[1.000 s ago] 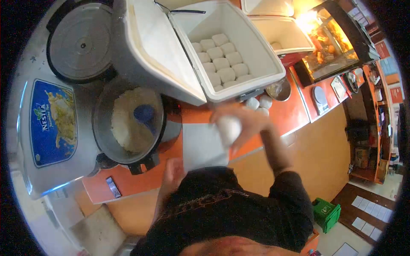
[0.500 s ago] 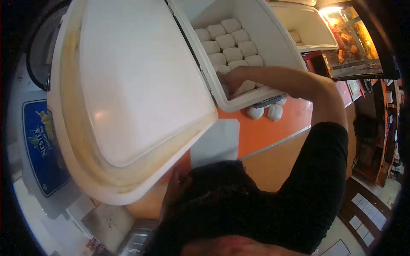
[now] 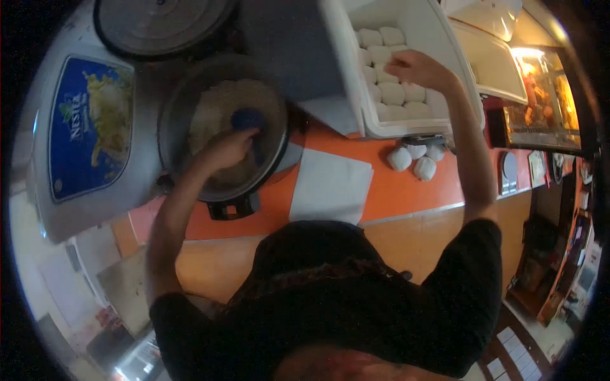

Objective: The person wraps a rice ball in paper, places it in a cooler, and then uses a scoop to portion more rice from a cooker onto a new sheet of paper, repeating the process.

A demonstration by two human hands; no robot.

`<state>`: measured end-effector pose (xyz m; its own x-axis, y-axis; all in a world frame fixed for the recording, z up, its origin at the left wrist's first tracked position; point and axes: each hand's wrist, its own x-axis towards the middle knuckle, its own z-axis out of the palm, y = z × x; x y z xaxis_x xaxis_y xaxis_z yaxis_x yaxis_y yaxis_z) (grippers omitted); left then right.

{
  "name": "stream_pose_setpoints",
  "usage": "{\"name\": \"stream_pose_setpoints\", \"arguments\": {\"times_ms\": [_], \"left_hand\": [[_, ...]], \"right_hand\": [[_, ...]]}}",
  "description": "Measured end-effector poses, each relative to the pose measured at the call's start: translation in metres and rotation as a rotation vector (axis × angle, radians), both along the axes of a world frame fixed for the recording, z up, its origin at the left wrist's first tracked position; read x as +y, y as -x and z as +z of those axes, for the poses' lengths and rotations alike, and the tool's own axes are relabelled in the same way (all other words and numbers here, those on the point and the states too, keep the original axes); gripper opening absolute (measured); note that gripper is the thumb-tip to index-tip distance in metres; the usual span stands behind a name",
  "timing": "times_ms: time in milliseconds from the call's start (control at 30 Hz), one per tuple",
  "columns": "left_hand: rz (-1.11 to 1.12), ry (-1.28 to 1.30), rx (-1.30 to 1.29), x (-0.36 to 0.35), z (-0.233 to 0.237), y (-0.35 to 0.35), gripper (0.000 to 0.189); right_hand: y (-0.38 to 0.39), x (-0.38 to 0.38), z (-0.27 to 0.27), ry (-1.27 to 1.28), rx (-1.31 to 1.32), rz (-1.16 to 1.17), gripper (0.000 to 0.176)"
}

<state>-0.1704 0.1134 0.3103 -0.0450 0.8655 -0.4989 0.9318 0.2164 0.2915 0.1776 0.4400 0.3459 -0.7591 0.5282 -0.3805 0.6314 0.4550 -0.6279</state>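
Observation:
At the left, my left hand (image 3: 232, 149) is inside a large rice cooker pot (image 3: 279, 149) of rice (image 3: 213, 111). Its fingers close on a blue scoop (image 3: 246, 119), though blur hides the exact grip. My right hand (image 3: 413, 68) hovers over an open white cooler box (image 3: 467, 95), its fingers loosely bent and apart with nothing visible in them. Rows of white wrapped rice portions (image 3: 391, 94) fill the floor of the box. Several more wrapped portions (image 3: 400, 159) rest on the orange counter (image 3: 387, 197) just in front of it.
White paper sheets (image 3: 330, 184) lie between cooker and box. A dark round lid (image 3: 162, 25) stands behind the cooker, and a shaded grey panel (image 3: 292, 51) rises left of the box. A drink dispenser (image 3: 92, 127) is far left; a lit food warmer (image 3: 540, 105) is at right.
My right hand has come up out of the cooler box. The big white lid has swung off the left side, uncovering the cooker. My left hand has gone from near my body into the pot.

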Motion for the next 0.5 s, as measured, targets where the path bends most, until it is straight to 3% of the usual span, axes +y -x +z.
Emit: {"name": "stream_pose_setpoints", "arguments": {"times_ms": [67,100,167,200,233,267,300,333,400,500], "left_hand": [[-0.159,0.24,0.22,0.011,-0.107,0.035,0.034],[-0.254,0.4,0.334,0.013,-0.136,0.044,0.033],[-0.171,0.256,0.288,0.002,-0.097,0.027,0.029],[-0.154,0.247,0.292,0.002,-0.082,0.02,0.028],[-0.136,0.237,0.295,0.001,-0.067,0.013,0.027],[-0.143,0.288,0.324,0.004,-0.059,0.011,0.026],[-0.154,0.343,0.349,0.005,-0.053,0.012,0.026],[-0.155,0.313,0.341,0.005,-0.047,0.017,0.027],[-0.156,0.253,0.326,0.004,-0.036,0.033,0.033],[0.071,-0.064,0.295,-0.021,-0.028,0.086,0.048]], "right_hand": [[-0.028,-0.053,0.038,0.006,0.226,-0.105,0.026],[-0.058,-0.079,0.001,0.303,0.502,-0.105,0.022],[-0.079,-0.146,-0.023,0.831,0.42,-0.066,0.019],[-0.065,-0.186,-0.04,0.776,0.528,0.033,0.023],[-0.049,-0.219,-0.062,0.557,0.33,0.073,0.025],[-0.046,-0.256,-0.114,0.45,0.322,-0.061,0.031],[-0.051,-0.29,-0.193,0.065,0.274,-0.089,0.047],[-0.059,-0.319,-0.262,-0.055,0.07,-0.148,0.08],[-0.056,-0.36,-0.288,-0.245,-0.211,-0.111,0.111],[-0.057,-0.375,-0.312,-0.222,-0.153,-0.125,0.131]]}}
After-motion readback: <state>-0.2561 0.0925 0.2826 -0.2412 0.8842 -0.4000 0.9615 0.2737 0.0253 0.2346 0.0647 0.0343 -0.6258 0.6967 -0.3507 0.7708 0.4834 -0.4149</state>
